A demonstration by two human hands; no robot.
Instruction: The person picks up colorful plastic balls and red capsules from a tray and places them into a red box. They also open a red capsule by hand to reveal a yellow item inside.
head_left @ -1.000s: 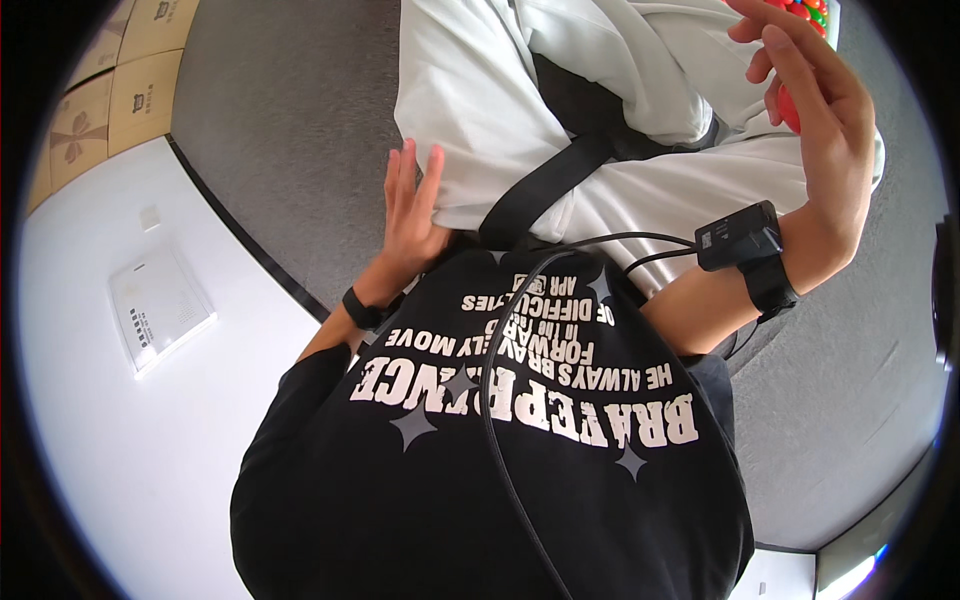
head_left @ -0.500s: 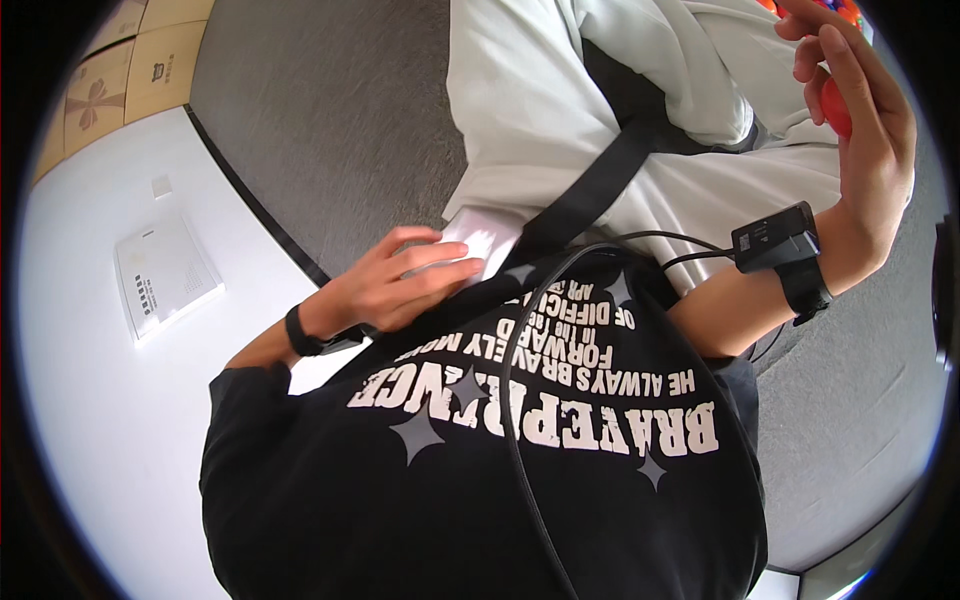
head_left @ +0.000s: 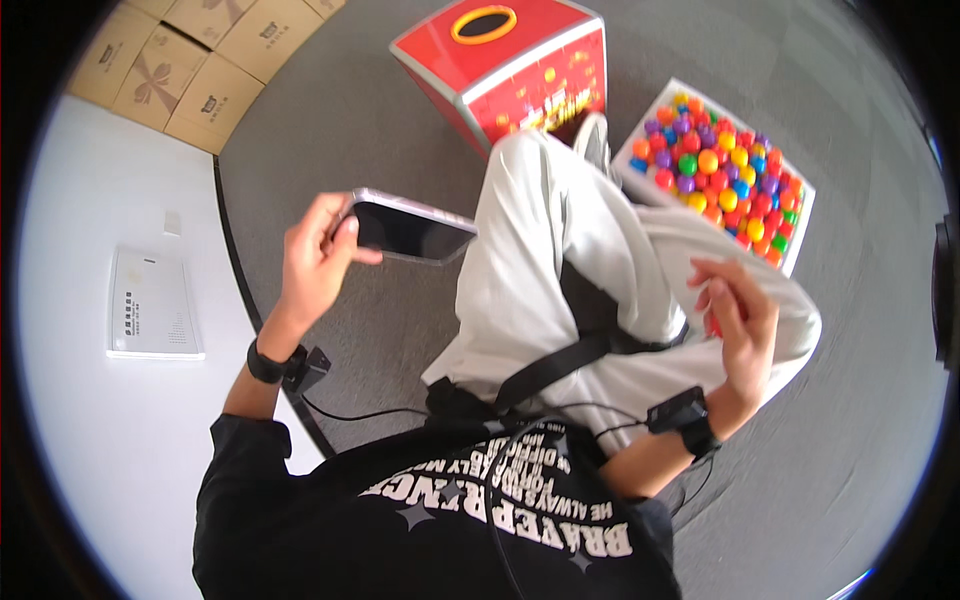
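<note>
My left hand is raised over the grey carpet and grips a phone with a dark screen and a pale case by its left end. My right hand hovers above my right knee with its fingers spread and curled; a bit of red shows behind the palm, and I cannot tell whether it is held. Both wrists carry black bands with wired sensors. My legs in light trousers stretch forward toward a white tray full of several coloured balls.
A red box with a yellow-ringed round hole on top stands ahead on the carpet. Cardboard boxes line the far left. A white table on my left bears a flat white device.
The view has swung forward, revealing the red box and the ball tray. My left hand rose from my lap holding the phone. My right hand dropped from up high to above my knee.
</note>
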